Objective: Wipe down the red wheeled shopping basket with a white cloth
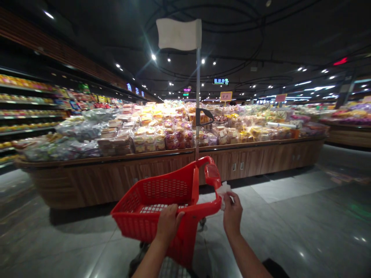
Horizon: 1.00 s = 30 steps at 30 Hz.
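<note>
A small red shopping cart stands in front of me, its basket to the left and its looped handle to the right. My left hand is closed over the near rim of the basket. In my right hand a crumpled white tissue is pinched between thumb and fingers, against the right side of the handle. A pole with a white flag on top rises behind the handle. The basket floor, as far as it shows, is bare lattice.
Beyond the cart runs a long wooden display counter piled with bagged goods. Stocked shelves line the left side. A second display counter stands at the far right. Grey tiled floor lies around the cart.
</note>
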Available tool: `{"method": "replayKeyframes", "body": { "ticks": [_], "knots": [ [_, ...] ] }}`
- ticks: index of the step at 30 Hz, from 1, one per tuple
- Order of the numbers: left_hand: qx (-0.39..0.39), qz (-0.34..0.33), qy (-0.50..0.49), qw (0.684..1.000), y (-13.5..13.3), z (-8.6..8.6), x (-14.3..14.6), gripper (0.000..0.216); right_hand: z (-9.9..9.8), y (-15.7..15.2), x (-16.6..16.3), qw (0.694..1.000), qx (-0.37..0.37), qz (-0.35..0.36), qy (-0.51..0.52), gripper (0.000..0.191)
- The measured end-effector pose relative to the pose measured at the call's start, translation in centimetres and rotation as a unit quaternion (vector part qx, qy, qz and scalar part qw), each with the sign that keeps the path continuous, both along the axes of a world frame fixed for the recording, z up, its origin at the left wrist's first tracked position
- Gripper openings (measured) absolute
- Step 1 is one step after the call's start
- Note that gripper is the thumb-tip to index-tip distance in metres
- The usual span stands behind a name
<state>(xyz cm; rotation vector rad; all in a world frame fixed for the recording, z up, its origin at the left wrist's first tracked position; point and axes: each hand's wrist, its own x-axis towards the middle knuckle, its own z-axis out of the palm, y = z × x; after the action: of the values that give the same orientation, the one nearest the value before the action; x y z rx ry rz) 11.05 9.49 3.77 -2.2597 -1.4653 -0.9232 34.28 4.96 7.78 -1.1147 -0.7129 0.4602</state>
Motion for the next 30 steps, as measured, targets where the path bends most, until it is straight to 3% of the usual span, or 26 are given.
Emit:
{"method": "replayKeyframes", "body": {
  "ticks": [3, 6, 9, 12, 16, 20, 25, 30],
  "knots": [
    [0.004, 0.006, -0.003, 1.0, -0.1, 0.0, 0.1, 0.04, -0.9, -1.1, -1.2, 0.998, 0.016, -0.014, -0.055, 0.025],
    [0.004, 0.003, -0.006, 1.0, -0.2, 0.0, 0.2, 0.039, -3.2, -2.7, -4.0, 0.988, 0.062, 0.025, -0.139, 0.02],
    [0.006, -0.008, -0.007, 1.0, -0.1, 0.1, 0.3, 0.039, -5.2, -3.2, -5.9, 0.955, 0.122, 0.045, -0.265, 0.026],
    [0.012, -0.019, -0.006, 1.0, -0.1, 0.2, 0.2, 0.04, -5.7, -3.1, -5.3, 0.93, 0.168, 0.025, -0.325, 0.033],
    [0.025, -0.03, -0.012, 0.999, -0.3, 0.0, -0.5, 0.039, -4.3, -3.4, -1.8, 0.947, 0.141, 0.005, -0.289, 0.03],
    [0.044, -0.046, -0.03, 0.998, -0.3, -0.4, -1.2, 0.038, -1.3, -2.9, 1.5, 0.965, 0.104, 0.005, -0.243, 0.027],
    [0.02, -0.071, -0.039, 0.997, -0.2, -0.3, -2.0, 0.036, 2.2, 0.9, 3.4, 0.95, 0.072, 0.109, -0.284, 0.026],
    [-0.031, -0.08, -0.03, 0.996, 0.7, 0.3, -3.3, 0.037, 3.4, 4.0, 3.8, 0.928, 0.015, 0.051, -0.369, 0.031]
  ]
}}
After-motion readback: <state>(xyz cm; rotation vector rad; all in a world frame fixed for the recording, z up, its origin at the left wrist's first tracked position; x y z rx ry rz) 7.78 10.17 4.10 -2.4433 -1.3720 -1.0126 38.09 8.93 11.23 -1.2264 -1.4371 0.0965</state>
